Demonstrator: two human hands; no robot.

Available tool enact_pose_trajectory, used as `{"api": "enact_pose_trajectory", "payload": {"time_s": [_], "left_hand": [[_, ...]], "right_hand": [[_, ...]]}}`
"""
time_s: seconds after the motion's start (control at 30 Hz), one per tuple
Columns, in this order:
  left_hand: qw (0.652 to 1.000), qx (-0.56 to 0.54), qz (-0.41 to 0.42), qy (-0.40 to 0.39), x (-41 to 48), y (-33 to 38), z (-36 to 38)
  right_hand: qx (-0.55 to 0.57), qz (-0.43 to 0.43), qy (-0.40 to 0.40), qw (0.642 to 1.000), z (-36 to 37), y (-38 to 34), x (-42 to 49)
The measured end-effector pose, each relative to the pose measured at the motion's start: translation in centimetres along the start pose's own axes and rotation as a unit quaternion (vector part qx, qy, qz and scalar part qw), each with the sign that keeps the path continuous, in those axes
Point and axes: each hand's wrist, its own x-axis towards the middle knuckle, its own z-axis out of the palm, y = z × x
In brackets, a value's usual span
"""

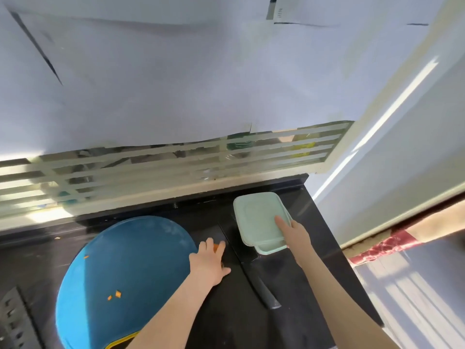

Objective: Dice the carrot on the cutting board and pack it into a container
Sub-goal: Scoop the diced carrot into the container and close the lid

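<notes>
Packing is nearly over, I judge, with strays being gathered. Just right of the cutting board [130,260], on the counter [226,311], the left hand [210,263] bends its fingers over a carrot piece [216,247] — pinched or merely covered, I cannot tell. Further right of the board, past the knife [261,288], the right hand [293,235] presses straight fingers on the lid [256,217], which sits askew on the container [269,249]; its contents are hidden. Next — shift the lid, drop the piece in, fetch the carrot bits [117,294] left on the board.
</notes>
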Motion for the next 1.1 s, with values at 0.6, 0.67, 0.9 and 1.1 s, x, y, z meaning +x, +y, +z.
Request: {"api": "enact_pose_trajectory", "payload": {"time_s": [0.6,0.67,0.9,1.1], "left_hand": [[0.995,-0.096,0.007,0.021,0.1,-0.1,0.6],[0.989,-0.147,0.003,0.026,-0.1,-0.6,0.5],[0.915,-0.398,-0.038,0.056,-1.7,-2.3,0.3],[0.888,-0.445,-0.089,0.079,-3.1,-4.9,0.1]], "right_hand": [[-0.254,-0.142,0.215,0.932,4.9,-0.5,-4.3],[-0.209,-0.124,0.201,0.949,4.4,-0.7,-3.8],[-0.074,-0.092,0.247,0.962,1.9,-1.1,-3.3],[-0.263,-0.261,0.244,0.896,6.4,-2.5,-6.3]]}}
